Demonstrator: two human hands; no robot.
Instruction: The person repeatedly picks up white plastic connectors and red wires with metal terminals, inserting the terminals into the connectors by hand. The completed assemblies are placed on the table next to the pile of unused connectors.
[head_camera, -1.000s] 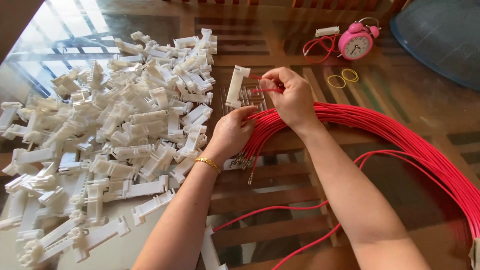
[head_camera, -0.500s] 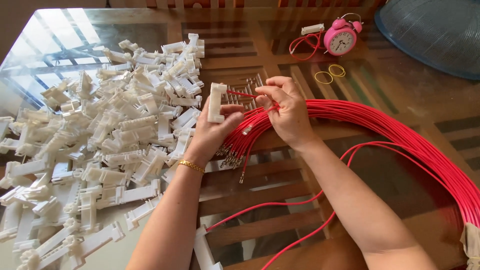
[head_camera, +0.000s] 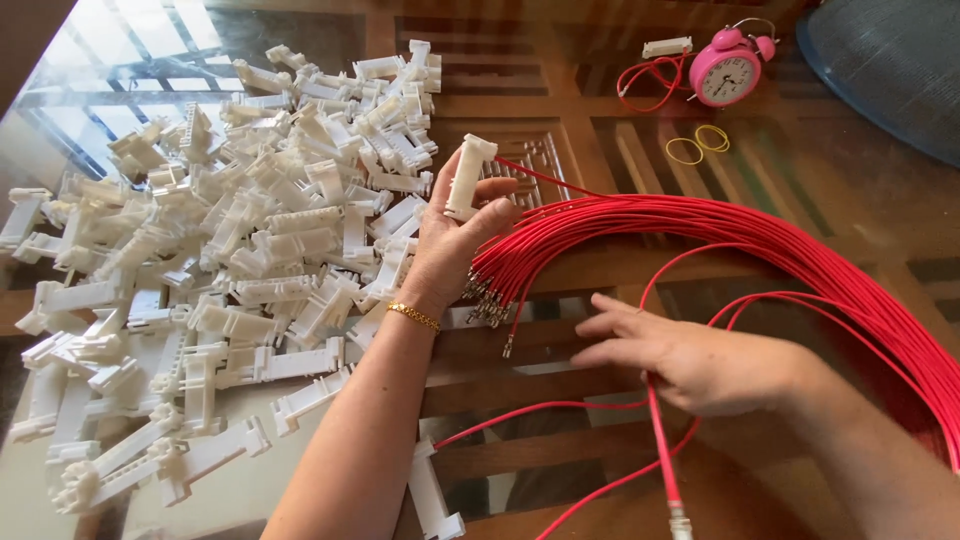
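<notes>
Your left hand (head_camera: 455, 235) grips a white connector (head_camera: 468, 178) upright, far of the red wires (head_camera: 700, 225); their metal tips lie just left of your right hand (head_camera: 690, 365), open and flat on the bench (head_camera: 600, 130), nearer them.

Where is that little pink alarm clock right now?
In the head view, the pink alarm clock stands at the far right of the table, beside a small coil of red wire and just above two yellow rubber bands.
</notes>
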